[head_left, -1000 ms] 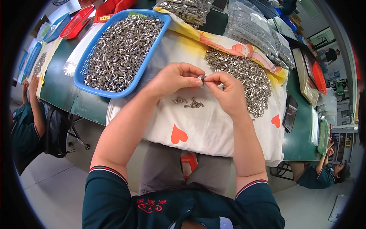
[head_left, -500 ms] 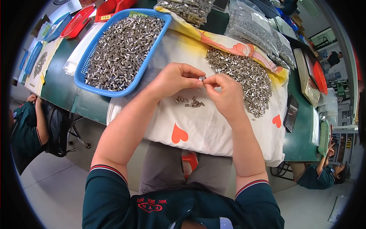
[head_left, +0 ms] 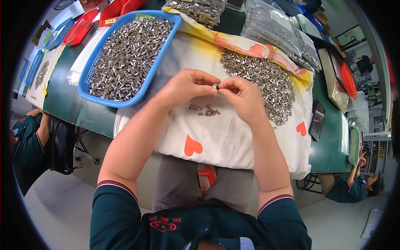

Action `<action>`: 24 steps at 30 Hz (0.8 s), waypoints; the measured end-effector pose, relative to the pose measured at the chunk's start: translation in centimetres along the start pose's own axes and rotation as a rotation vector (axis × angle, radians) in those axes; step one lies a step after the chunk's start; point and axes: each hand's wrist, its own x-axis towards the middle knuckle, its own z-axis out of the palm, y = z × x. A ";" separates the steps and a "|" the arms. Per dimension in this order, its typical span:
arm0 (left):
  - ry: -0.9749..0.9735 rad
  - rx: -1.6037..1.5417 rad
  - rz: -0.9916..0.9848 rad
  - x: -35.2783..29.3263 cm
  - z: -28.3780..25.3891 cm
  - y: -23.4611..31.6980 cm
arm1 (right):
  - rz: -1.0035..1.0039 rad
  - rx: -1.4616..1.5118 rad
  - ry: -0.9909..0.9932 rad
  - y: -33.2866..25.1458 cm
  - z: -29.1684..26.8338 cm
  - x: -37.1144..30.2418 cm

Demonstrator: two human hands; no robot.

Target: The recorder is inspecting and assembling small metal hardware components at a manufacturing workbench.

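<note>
Between my two hands, above the cloth, is a small shiny metal cylinder (head_left: 216,86). My left hand (head_left: 186,88) pinches it with thumb and forefinger. From the other side, the fingertips of my right hand (head_left: 243,98) close on it too; its far end is hidden by them. Below my hands a few like metal pieces (head_left: 209,111) lie loose on the white cloth (head_left: 233,141). A large heap of metal cylinders (head_left: 266,83) spreads to the right of my right hand. At the left stands a blue basket (head_left: 84,83) filled with many more.
Clear plastic bags of metal parts (head_left: 271,29) lie at the back. A dark phone-like device (head_left: 317,121) rests on the green table (head_left: 329,156) at the right. Red trays (head_left: 82,27) stand far left. One person (head_left: 31,137) sits at the left, another (head_left: 354,187) at the right.
The view has shifted slightly, so the basket and heap sit a little further left. Both hands still pinch the cylinder, which looks turned and more covered by the fingers.
</note>
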 end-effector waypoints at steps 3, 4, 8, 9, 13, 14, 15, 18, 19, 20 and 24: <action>-0.023 -0.039 -0.010 0.0 -0.1 0.0 | 0.065 0.008 -0.014 0.2 -0.3 0.4; -0.035 -0.011 -0.032 0.1 0.0 0.0 | 0.086 -0.008 0.098 0.6 -0.9 0.6; -0.056 0.045 -0.043 0.2 0.1 -0.3 | -0.037 -0.327 0.323 2.4 -1.9 1.4; -0.055 0.046 -0.040 0.2 0.1 -0.4 | -0.122 -0.515 0.333 2.9 -1.7 1.6; -0.049 0.030 -0.023 0.2 0.1 -0.1 | -0.235 -0.722 0.316 3.7 -0.5 2.3; -0.038 0.015 -0.029 0.1 0.2 0.0 | -0.197 -0.775 0.297 3.6 -0.3 2.2; -0.033 0.016 -0.025 0.1 0.2 0.2 | -0.203 -0.774 0.296 3.5 -0.1 2.2; 0.004 -0.010 -0.046 0.0 0.0 0.4 | -0.168 -0.879 0.276 3.1 0.3 2.0; 0.011 -0.044 -0.019 0.0 -0.1 0.2 | -0.164 -0.884 0.248 2.8 0.4 1.8; 0.018 -0.077 0.007 0.0 -0.1 0.1 | -0.160 -0.889 0.220 2.6 0.4 1.7; 0.024 -0.147 0.036 0.1 0.0 0.2 | -0.280 -0.648 0.289 1.5 0.1 1.2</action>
